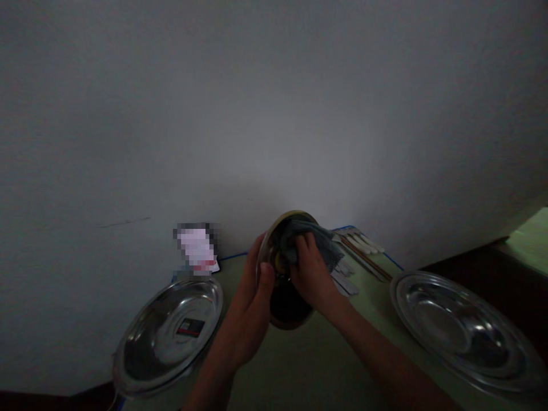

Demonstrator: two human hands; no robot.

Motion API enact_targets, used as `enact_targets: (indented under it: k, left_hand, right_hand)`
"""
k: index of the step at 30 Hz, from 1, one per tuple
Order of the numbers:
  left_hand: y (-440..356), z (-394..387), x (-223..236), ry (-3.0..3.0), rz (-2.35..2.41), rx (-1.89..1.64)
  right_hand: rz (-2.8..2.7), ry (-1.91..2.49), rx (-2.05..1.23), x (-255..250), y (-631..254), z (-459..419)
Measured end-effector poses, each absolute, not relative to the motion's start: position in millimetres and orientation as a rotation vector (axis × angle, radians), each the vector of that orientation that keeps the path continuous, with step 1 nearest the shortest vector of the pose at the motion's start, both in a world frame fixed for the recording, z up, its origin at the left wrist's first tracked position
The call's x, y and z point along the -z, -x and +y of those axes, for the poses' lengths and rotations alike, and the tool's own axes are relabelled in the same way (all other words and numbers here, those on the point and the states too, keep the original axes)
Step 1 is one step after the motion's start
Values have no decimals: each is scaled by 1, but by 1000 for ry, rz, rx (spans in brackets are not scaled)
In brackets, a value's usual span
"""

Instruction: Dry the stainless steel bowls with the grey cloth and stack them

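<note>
My left hand [252,302] grips the near-left rim of a round metal bowl [291,311], thumb inside the rim and fingers behind it. The bowl is tilted up above the table, its dark inside facing me. My right hand [311,271] is closed on a grey-green cloth [319,240] and presses it against the inside of the bowl. Part of the cloth hangs over the right rim. The right fingertips are partly hidden in the folds.
A shiny metal basin [137,348] with a dark label stands left, another basin [492,371] right. Behind lie chopsticks [363,257], several white-handled utensils [370,242] and pale flat pieces [345,283]. A blurred phone-like screen [197,248] leans by the wall [274,114]. The tabletop [295,365] is greenish.
</note>
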State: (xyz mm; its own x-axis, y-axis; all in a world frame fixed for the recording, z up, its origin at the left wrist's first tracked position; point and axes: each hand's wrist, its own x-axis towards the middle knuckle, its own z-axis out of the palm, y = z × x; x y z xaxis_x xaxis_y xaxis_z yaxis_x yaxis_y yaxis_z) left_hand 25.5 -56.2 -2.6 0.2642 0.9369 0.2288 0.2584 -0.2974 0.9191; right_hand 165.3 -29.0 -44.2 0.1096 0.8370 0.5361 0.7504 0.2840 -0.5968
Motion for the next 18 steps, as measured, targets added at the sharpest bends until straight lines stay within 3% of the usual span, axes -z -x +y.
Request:
enact_targets:
  k: [5,12,15,18]
  left_hand:
    - [-38,-53,13,-1683,1118,-1110]
    - [-21,-42,2,-1674,1301,-1265]
    - [-13,-39,-2,-1618,1393,-1361]
    - [-3,-36,-3,-1565,1411,-1488]
  right_hand:
    - [-1851,1079,-298,43,-148,-37]
    - [-2132,863,-920,22,-174,-49]
    - [-2269,924,-789,6,-189,-61]
    - [-2315,1111,-387,-3,-194,-73]
